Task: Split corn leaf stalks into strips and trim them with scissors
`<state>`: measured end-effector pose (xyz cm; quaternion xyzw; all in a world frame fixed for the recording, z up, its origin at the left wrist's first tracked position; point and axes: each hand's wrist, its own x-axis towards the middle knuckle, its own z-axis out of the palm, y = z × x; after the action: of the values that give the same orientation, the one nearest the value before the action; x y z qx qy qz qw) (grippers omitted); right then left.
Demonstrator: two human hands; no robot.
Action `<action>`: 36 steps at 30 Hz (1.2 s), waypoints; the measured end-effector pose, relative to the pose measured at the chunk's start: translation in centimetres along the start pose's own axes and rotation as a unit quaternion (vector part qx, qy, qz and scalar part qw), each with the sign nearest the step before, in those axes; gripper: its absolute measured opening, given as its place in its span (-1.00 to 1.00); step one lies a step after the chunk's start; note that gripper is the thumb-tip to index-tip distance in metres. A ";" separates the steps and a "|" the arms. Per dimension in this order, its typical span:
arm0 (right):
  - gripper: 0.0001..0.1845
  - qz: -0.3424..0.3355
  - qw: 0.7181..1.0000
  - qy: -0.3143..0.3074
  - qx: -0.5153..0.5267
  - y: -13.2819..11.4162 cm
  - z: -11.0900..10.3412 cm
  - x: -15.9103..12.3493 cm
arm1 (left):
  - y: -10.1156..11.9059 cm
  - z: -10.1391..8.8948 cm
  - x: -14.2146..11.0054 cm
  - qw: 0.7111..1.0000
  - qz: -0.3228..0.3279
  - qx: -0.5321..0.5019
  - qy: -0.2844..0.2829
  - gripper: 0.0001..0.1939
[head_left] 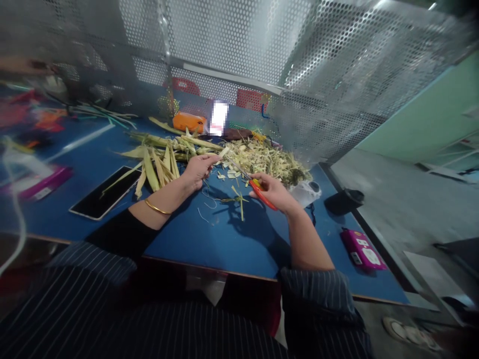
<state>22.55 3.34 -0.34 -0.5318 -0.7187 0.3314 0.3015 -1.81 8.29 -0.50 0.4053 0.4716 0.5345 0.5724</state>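
My left hand (199, 169) pinches a pale green leaf strip (220, 154) above the blue table (209, 239). My right hand (275, 192) grips red-handled scissors (258, 189), whose blades point up-left toward the strip's end. A bundle of long leaf strips (159, 167) lies just left of my left hand. Behind both hands sits a heap of cut leaf scraps (262, 159). A few trimmed bits (237, 197) lie on the table between my hands.
A dark phone (107, 192) lies at the left, a pink box (43, 184) further left. An orange case (189, 122) sits at the back near perforated metal screens (318, 75). A pink device (362, 249) and a black object (344, 199) lie at the right edge.
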 end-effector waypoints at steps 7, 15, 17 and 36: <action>-0.40 -0.014 1.000 -0.023 0.010 0.6 1.0 0.5 | -0.3 0.1 -0.2 1.000 0.012 0.008 -0.020 -0.89; -0.37 -0.024 0.998 -0.039 0.032 0.2 0.7 0.0 | -0.3 0.1 0.2 1.000 0.012 -0.011 0.015 -0.88; -0.36 -0.028 0.998 -0.043 0.021 0.1 0.7 0.0 | -0.5 0.1 0.3 1.000 0.013 -0.003 0.009 -0.87; -0.46 -0.017 0.997 -0.031 0.063 0.0 1.4 0.3 | -1.2 0.3 0.0 0.998 0.027 0.041 -0.047 -0.91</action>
<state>21.37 3.43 -1.22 -0.4890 -0.7143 0.3873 0.3172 -1.23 8.20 -1.63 0.4659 0.4548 0.5100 0.5622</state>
